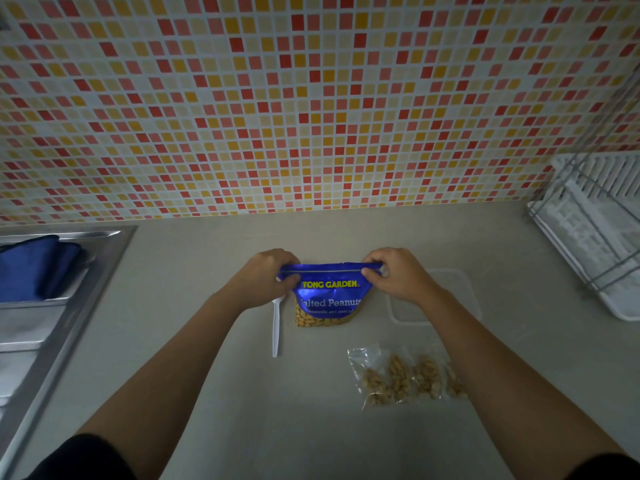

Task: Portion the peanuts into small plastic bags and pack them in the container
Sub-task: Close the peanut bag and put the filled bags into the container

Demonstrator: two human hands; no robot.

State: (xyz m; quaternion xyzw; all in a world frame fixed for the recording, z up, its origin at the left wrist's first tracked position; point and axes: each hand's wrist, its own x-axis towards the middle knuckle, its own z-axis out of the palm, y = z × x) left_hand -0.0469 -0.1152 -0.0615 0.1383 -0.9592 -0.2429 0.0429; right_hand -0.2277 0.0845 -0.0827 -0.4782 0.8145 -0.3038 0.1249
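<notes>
A blue cloth (pixel 38 268) lies in the sink (pixel 104 251) at far left. On the counter (pixel 207 271), a white spoon (pixel 276 327) lies just left of the peanut bag (pixel 329 296). The left hand (pixel 265 275) pinches the bag's top left corner and the right hand (pixel 398 275) pinches the top right. A clear container (pixel 460 289) sits just right, with small bags (pixel 401 375) of peanuts nearer the person. A dish rack (pixel 595 223) stands at far right.

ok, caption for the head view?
Left hand and right hand pinch the peanut bag by its top corners; filled small bags, spoon, container nearby.
</notes>
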